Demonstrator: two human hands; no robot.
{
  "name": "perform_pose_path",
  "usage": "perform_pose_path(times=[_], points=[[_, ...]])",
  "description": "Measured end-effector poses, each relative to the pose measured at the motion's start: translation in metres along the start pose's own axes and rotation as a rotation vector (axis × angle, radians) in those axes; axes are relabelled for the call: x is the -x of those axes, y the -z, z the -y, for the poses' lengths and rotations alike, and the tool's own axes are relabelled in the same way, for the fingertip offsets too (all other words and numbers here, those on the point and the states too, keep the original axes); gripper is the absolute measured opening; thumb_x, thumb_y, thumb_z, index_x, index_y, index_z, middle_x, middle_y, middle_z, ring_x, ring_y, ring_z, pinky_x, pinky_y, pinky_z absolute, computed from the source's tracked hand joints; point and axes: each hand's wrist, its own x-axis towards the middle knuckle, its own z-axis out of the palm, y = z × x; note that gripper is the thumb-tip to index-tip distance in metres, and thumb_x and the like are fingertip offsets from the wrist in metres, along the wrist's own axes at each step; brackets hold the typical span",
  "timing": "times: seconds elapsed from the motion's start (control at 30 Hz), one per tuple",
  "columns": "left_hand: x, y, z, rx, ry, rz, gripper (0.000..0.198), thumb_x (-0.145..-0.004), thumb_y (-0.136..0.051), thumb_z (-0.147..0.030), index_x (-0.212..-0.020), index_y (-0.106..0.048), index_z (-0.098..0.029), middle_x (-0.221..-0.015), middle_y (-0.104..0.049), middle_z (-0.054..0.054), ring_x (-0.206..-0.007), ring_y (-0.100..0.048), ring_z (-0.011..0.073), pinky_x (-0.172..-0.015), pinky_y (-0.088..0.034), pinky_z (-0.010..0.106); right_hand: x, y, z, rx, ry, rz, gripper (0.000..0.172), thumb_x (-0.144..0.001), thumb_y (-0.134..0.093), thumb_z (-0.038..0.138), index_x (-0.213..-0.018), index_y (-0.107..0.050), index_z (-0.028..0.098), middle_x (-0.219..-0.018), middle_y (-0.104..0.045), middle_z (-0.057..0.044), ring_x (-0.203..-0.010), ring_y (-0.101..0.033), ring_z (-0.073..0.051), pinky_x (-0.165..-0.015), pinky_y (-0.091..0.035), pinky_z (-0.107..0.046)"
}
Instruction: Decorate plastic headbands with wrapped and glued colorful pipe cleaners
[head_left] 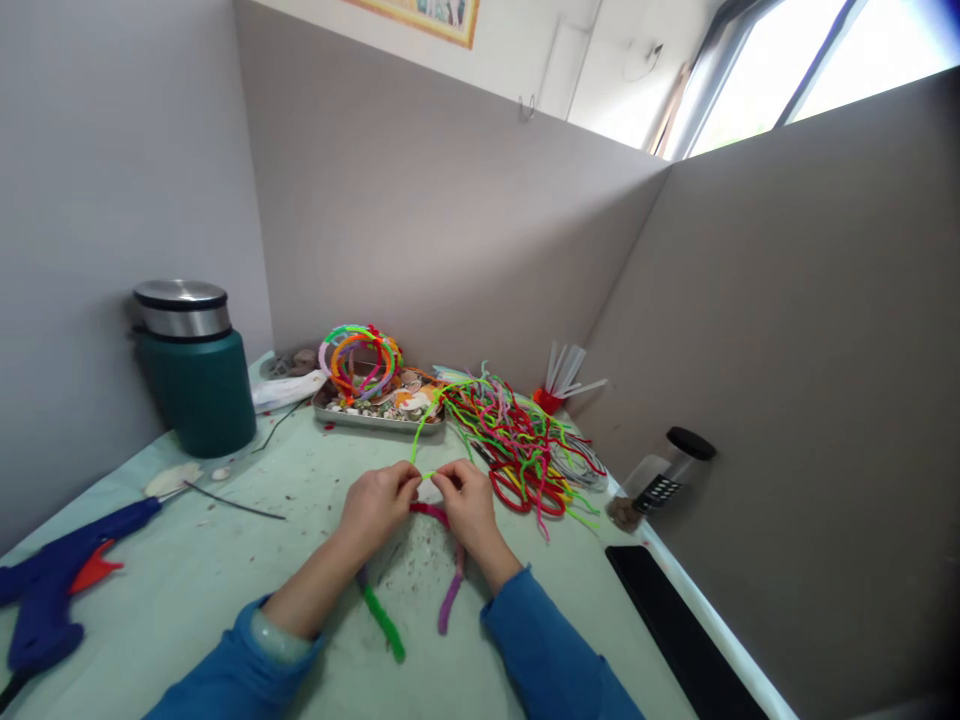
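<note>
My left hand (380, 508) and my right hand (470, 505) are close together over the middle of the table, fingertips pinched. Between them runs a lime-green pipe cleaner (418, 440), its long end rising above my left fingers toward the tray. Beneath my hands lies a curved piece of joined pipe cleaners, with a red part (430, 511), a green end (385, 622) and a purple end (449, 603). My wrists and fingers hide some of it. Just beyond my right hand spreads a tangled heap of colored pipe cleaners (517, 425).
A metal tray (375, 420) holds shells, with colorful pipe-cleaner rings (361, 362) on top. To the left are a green flask (196, 385) and a blue glue gun (56, 575). Red-handled scissors (529, 492), a clear jar (660, 480) and a black strip (675, 630) lie right.
</note>
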Motion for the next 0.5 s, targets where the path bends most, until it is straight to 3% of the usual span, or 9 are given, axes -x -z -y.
perform_pose_path(times=[0.1,0.3,0.4,0.5], points=[[-0.001,-0.002,-0.002,0.207,-0.019,0.022,0.017,-0.081,-0.048,-0.030,-0.075,-0.061,-0.020,-0.064,-0.067,0.000,-0.062,-0.059,0.0141,-0.062,-0.038,0.023,0.000,-0.004,0.002,-0.189,-0.121,-0.022,0.009,-0.072,-0.060,0.020,-0.064,-0.060,0.016,-0.065,-0.058,0.000,-0.066,-0.053,-0.015,-0.064,-0.039,-0.026],[-0.006,-0.013,-0.002,0.786,0.084,0.217,0.025,-0.075,-0.052,-0.041,-0.073,-0.054,-0.017,-0.060,-0.064,0.000,-0.044,-0.048,0.0106,-0.047,-0.037,0.022,0.003,-0.013,0.005,-0.635,-0.378,-0.015,0.012,-0.071,-0.061,0.028,-0.069,-0.061,0.015,-0.058,-0.055,0.004,-0.056,-0.050,-0.011,-0.054,-0.039,-0.023],[-0.007,-0.012,0.002,0.722,0.098,0.165,0.024,-0.074,-0.053,-0.041,-0.071,-0.055,-0.017,-0.056,-0.062,-0.001,-0.044,-0.047,0.0105,-0.047,-0.036,0.021,0.001,-0.011,0.004,-0.595,-0.335,0.046,0.014,-0.070,-0.063,0.029,-0.074,-0.064,0.015,-0.064,-0.060,0.002,-0.061,-0.053,-0.013,-0.059,-0.042,-0.024],[-0.007,-0.007,0.005,0.460,0.067,0.068,0.023,-0.077,-0.050,-0.038,-0.069,-0.058,-0.018,-0.056,-0.061,-0.002,-0.050,-0.050,0.0117,-0.052,-0.035,0.021,-0.003,-0.005,0.001,-0.426,-0.214,0.043,0.020,-0.073,-0.061,0.028,-0.088,-0.066,0.016,-0.082,-0.065,-0.003,-0.075,-0.058,-0.016,-0.069,-0.044,-0.027]])
